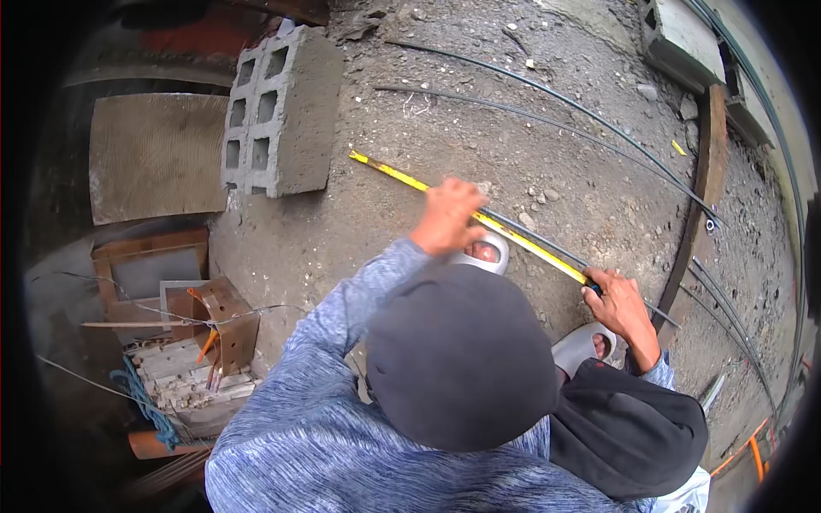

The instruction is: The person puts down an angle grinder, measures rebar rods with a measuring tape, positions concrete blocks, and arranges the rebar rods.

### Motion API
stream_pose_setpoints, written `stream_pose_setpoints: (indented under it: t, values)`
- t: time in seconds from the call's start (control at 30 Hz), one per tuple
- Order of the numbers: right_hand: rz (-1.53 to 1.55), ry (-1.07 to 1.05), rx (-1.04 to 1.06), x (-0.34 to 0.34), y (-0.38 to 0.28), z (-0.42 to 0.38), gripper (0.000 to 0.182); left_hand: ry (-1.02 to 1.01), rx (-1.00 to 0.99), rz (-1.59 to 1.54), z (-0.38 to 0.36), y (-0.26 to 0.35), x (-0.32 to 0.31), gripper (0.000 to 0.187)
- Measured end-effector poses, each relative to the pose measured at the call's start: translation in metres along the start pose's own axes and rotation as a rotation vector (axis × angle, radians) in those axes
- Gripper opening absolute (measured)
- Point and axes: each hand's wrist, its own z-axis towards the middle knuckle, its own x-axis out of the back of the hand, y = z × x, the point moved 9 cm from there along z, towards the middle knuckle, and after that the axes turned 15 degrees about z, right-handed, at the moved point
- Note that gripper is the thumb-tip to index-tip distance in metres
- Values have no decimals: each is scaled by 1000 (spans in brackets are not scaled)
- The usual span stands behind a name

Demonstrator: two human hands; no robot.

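Note:
A yellow tape measure point(534, 249) is pulled out on a slant over the ground, its free end to the upper left. My right hand point(620, 301) is closed around its dark case. Alongside the blade runs a thin steel rod point(547, 242), which passes under my right hand and comes out beyond it. My left hand point(449, 215), a little blurred, has its fingers and thumb around the blade partway along. Whether it also grips the rod is hard to see. My feet in grey sandals point(590, 344) are close to the tape.
Hollow concrete blocks point(306, 115) stand at upper left beside a board point(158, 158). More steel rods point(547, 90) lie across the gravelly ground, some ends over a wooden beam point(703, 188). Other blocks point(684, 43) line the right. At lower left is a wooden box point(235, 321).

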Motion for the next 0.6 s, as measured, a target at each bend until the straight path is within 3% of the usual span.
stream_pose_setpoints:
  t: [0.03, 0.1, 0.2, 0.3, 0.43, 0.47, 0.53, 0.6]
  values:
    - [60, -23, -15, 1, 3, 1, 37, 11, -119, -143, 8, 22, -8, 64]
    - [170, -84, -31, 2, 11, 5, 38, -279, -282, 6, 20, 53, -43, 67]
    - [185, -149, -52, 2, 15, 14, 40, -381, -305, 32, 33, 57, -58, 77]
    - [215, -193, -68, 9, 16, 20, 41, -299, -401, 47, 25, 60, -56, 82]
    - [178, -292, -109, 16, 5, 27, 41, -316, -327, -113, 30, 44, -64, 58]
    - [178, -287, -43, 17, 5, 31, 41, -301, -298, -111, 33, 39, -64, 47]
    - [178, -276, 88, 19, 3, 35, 40, -332, -273, -85, 41, 30, -69, 46]
    - [207, -315, -75, 26, -5, 31, 40, -269, -273, -76, 40, 21, -64, 36]
